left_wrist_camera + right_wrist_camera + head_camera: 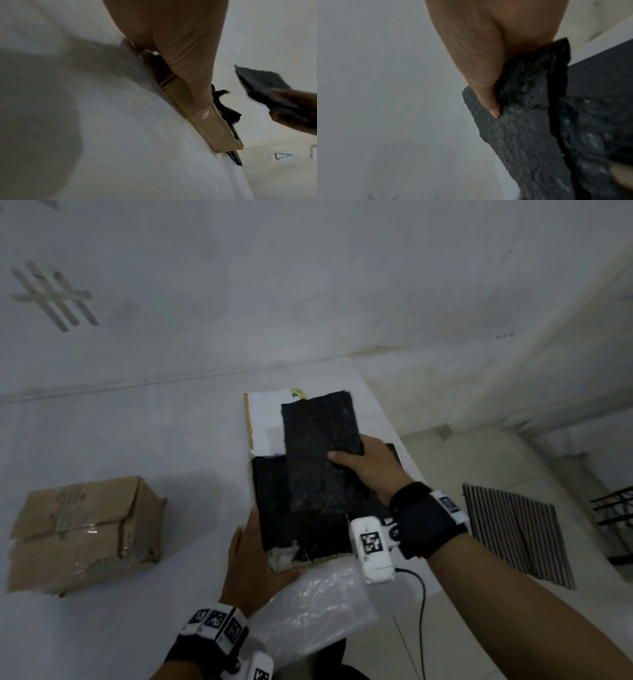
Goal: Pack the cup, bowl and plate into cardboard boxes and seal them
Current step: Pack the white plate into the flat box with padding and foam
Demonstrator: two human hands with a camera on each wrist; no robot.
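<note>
A shallow open cardboard box (255, 491) lies on the white table, lined with black padding; its white lid flap (265, 419) stands open at the far side. My right hand (368, 465) pinches a black foam sheet (322, 453) by its right edge and holds it just above the box. In the right wrist view the thumb (489, 102) presses on the foam sheet (513, 135). My left hand (251, 556) lies flat against the box's left wall, its fingers (192, 83) straight along the box's cardboard side (202, 121). No cup, bowl or plate shows.
A crumpled taped cardboard box (85, 534) sits at the table's left. A clear plastic bag (315, 611) lies at the near edge by the open box. The table's right edge (404, 450) drops to a floor with a striped mat (517, 535).
</note>
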